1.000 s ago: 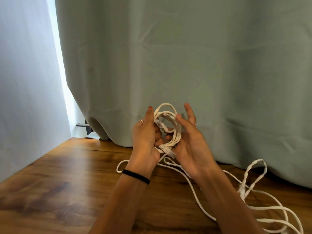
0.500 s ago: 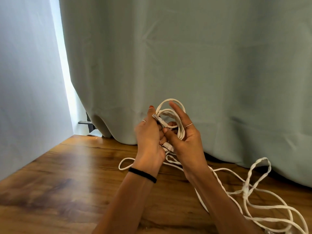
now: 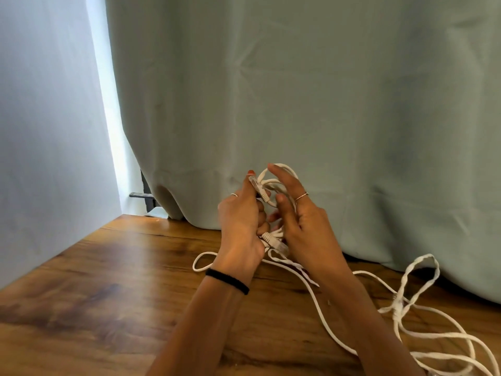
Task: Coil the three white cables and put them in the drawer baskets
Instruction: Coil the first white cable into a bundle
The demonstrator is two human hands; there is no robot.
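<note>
A small coil of white cable (image 3: 273,183) is held up above the wooden table between both hands. My left hand (image 3: 240,223) grips the coil, with one clear plug end (image 3: 257,189) sticking up beside its thumb. My right hand (image 3: 301,226) holds the coil's other side, its forefinger stretched over the top loops. A second plug (image 3: 275,242) hangs below the hands. Loose white cables (image 3: 412,316) trail from under the hands across the table to the right. No drawer or basket is in view.
The wooden table (image 3: 113,289) runs to a grey-green curtain (image 3: 325,104) at the back and a pale wall (image 3: 48,131) on the left. A loop of cable (image 3: 202,263) lies left of my left wrist.
My right forefinger has moved over the top of the coil and the upper plug end has swung up beside my left thumb. The hands stay close together at the same height.
</note>
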